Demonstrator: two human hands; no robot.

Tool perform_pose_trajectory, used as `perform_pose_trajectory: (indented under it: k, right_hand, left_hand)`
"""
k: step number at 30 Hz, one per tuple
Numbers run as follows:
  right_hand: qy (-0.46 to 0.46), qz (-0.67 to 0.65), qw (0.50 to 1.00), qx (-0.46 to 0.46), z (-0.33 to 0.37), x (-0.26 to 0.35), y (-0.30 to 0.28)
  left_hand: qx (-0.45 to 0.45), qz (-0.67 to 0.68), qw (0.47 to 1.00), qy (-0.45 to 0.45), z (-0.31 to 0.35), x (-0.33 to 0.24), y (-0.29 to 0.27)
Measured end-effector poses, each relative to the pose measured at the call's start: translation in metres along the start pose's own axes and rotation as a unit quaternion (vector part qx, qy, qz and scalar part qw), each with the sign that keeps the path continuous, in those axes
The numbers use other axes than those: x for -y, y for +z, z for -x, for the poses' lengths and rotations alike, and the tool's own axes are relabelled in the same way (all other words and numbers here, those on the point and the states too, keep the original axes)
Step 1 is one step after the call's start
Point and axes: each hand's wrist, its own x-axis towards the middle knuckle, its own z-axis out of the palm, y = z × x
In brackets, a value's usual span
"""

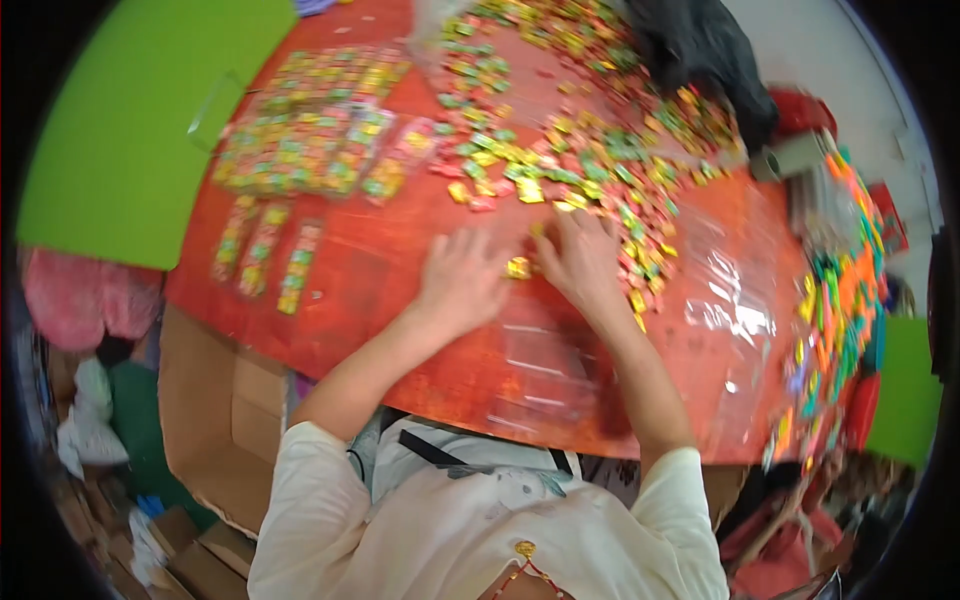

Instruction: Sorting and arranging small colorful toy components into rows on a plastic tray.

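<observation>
Small wrapped candies [590,165] in yellow, red and green lie in a loose heap across the far middle of the red table [380,260]. My right hand [583,258] reaches to the near edge of this heap, thumb and forefinger apart, fingertips at the candies. To its left, my left hand [465,275] rests low over the table with its fingers stretched out, a little blurred; nothing shows in it. Between the two hands lies a single yellow candy [517,267]. Clear plastic sleeves [545,365] lie flat in front of me, under my right forearm.
Filled candy packs [290,150] are laid out at the far left, with several narrow filled strips [262,248] nearer. More clear sleeves [725,290] spread at the right. Colourful slim items [840,290] crowd the right edge. A black bag [705,60] stands behind; a cardboard box [215,410] sits below left.
</observation>
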Motion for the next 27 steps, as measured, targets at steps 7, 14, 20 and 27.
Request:
perform_pose_trajectory:
  k: [7, 14, 20, 27]
  right_hand:
    - [0.000, 0.011, 1.000, -0.016, 0.036, 0.010, 0.009]
    - [-0.013, 0.066, 0.998, -0.009, 0.040, 0.029, 0.020]
    - [-0.001, 0.086, 0.996, -0.024, 0.030, 0.032, 0.023]
    - [-0.031, 0.139, 0.989, -0.036, 0.036, 0.035, 0.026]
  left_hand:
    - [-0.029, 0.032, 0.999, -0.010, 0.013, -0.013, 0.041]
    - [-0.110, 0.070, 0.991, -0.039, 0.028, -0.008, 0.036]
    - [-0.160, 0.072, 0.984, -0.038, 0.023, -0.004, 0.039]
    - [-0.150, 0.078, 0.985, -0.046, 0.027, -0.007, 0.041]
